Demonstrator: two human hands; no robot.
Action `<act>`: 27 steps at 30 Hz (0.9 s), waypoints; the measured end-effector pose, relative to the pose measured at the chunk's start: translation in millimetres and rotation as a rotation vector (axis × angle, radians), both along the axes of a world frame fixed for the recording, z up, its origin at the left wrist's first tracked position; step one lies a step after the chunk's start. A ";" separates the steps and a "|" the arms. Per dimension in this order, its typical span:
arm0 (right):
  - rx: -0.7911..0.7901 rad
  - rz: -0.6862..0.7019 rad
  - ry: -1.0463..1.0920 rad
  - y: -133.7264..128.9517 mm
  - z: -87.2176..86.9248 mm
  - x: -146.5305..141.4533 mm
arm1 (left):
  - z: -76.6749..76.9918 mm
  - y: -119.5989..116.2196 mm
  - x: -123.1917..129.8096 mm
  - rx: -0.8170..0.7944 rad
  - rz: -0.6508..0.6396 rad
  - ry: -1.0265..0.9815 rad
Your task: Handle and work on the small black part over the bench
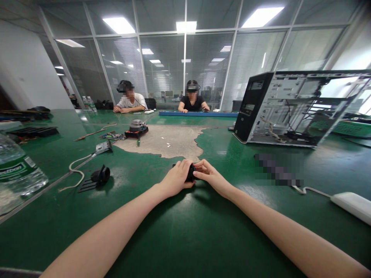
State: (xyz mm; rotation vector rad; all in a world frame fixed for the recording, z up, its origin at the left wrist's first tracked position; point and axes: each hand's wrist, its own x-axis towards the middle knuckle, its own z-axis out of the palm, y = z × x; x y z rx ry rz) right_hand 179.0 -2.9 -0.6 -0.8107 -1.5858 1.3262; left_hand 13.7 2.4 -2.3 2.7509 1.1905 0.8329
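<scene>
A small black part (190,173) is between my two hands, low over the green table (179,231). My left hand (177,178) wraps round it from the left, with the fingers over its top and the thumb beneath. From the right, my right hand (209,174) pinches its edge between thumb and fingers. Much of the part is hidden by the fingers, so its full shape cannot be made out. To the left, another black piece with a round end and flat prongs (100,177) lies on the table.
An open computer case (252,108) stands at the right. A water bottle (20,170) is at the left edge. Beyond my hands are a heatsink with a fan (137,128) and a metal connector (103,147). A power strip (352,204) lies right. Two people sit opposite.
</scene>
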 end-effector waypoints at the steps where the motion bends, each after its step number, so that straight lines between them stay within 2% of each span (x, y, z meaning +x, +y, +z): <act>1: -0.001 -0.013 0.001 0.1 -0.3 -0.6 | -0.1 0.1 0.0 -0.001 0.000 -0.003; 8: -0.014 -0.064 -0.068 8.0 -8.6 0.8 | 0.1 0.5 0.1 -0.020 0.000 -0.011; 15: -0.004 0.056 -0.025 4.9 -4.7 4.0 | 0.8 -0.3 -0.2 -0.012 0.009 0.006; 27: -0.024 -0.051 -0.062 6.1 -8.4 1.7 | -0.2 0.5 -0.2 -0.003 0.000 -0.009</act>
